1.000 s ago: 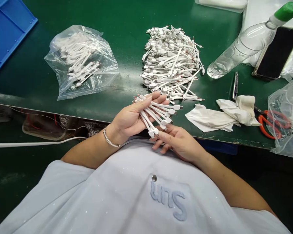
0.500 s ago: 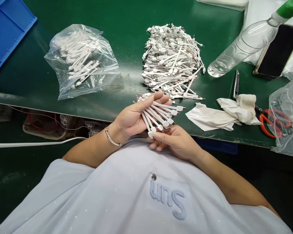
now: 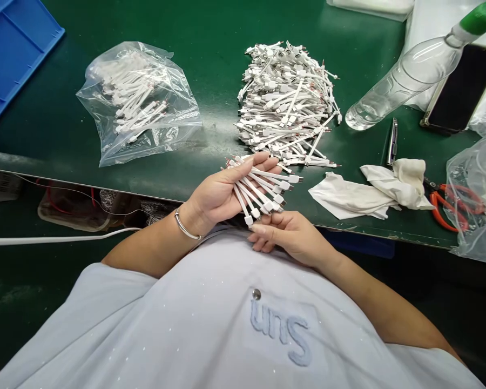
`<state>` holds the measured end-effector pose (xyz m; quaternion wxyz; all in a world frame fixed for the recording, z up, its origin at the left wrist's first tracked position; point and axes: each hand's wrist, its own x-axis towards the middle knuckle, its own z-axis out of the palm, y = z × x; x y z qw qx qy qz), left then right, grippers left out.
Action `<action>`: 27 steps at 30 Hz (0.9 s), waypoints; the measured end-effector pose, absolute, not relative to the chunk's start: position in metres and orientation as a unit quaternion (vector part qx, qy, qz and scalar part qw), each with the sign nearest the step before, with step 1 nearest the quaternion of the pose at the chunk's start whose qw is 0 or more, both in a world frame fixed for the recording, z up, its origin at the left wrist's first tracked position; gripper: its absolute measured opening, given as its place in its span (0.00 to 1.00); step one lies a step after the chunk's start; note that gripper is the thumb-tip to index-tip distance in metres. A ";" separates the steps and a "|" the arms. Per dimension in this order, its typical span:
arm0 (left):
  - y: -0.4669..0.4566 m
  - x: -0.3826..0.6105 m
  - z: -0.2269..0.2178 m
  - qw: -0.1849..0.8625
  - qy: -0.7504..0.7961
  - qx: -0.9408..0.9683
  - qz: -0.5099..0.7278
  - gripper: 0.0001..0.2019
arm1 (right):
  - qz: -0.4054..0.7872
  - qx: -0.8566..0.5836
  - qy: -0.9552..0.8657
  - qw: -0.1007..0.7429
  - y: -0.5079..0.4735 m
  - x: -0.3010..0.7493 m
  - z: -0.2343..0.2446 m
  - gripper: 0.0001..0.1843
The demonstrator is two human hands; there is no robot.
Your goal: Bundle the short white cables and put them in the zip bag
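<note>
Cables (image 3: pixel 259 194) fanned in the left hand (image 3: pixel 216 197), with the right hand (image 3: pixel 295 237) at their plug ends

Left hand is half open, palm up, its thumb laid across a spread of short white cables that are gripped against the palm. Their reddish bare-wire ends poke out on the far left, past the thumb; their blocky white plugs fan out towards the near right. Right hand is loosely curled, its thumb and fingers at the nearest plugs; whether it pinches one or only touches it, I cannot tell. Both hands sit at the near edge of a green table (image 3: pixel 210 65).

Just beyond the fingers lies a large heap (image 3: pixel 287 102) of similar cables. Farther left, well apart from it, a clear plastic bag (image 3: pixel 174 132) contains more of them, and a blue tray (image 3: pixel 16 59) occupies the far left corner.

Right of the heap are a clear bottle (image 3: pixel 409 78) with a green cap, a dark phone (image 3: pixel 464 89) partly behind it, and a slim metallic tool (image 3: pixel 392 141). Nearer, crumpled white cloth (image 3: pixel 350 197) lies beside an orange-handled tool (image 3: pixel 441 213), which is partly covered by clear plastic (image 3: pixel 476 216) at the right edge. A silvery bracelet (image 3: pixel 183 228) circles the left wrist.
</note>
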<state>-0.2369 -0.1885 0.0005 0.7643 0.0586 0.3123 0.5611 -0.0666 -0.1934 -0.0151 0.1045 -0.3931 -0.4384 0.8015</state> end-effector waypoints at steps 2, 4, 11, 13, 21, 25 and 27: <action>-0.187 -0.241 0.008 0.750 0.321 0.082 0.573 0.14 | 0.810 -0.383 -0.439 0.072 -0.192 -0.065 -0.016 0.18; -0.187 -0.244 0.016 0.738 0.333 0.130 0.573 0.14 | 0.826 -0.364 -0.427 0.057 -0.190 -0.063 -0.021 0.20; -0.204 -0.241 -0.009 0.602 0.346 0.645 0.319 0.16 | 0.917 -0.267 -0.286 0.084 -0.194 -0.062 -0.048 0.32; -0.208 -0.241 -0.026 0.472 0.305 0.787 0.255 0.16 | 0.926 -0.275 -0.251 0.065 -0.195 -0.063 -0.050 0.28; -0.214 -0.249 -0.052 0.038 0.279 0.913 0.293 0.22 | 0.930 -0.290 -0.223 0.043 -0.195 -0.068 -0.043 0.20; -0.221 -0.250 -0.059 -0.037 0.367 0.857 0.361 0.34 | 0.932 -0.303 -0.193 0.043 -0.196 -0.070 -0.042 0.16; -0.225 -0.254 -0.061 -0.057 0.411 0.835 0.362 0.39 | 0.934 -0.306 -0.180 0.044 -0.196 -0.070 -0.043 0.17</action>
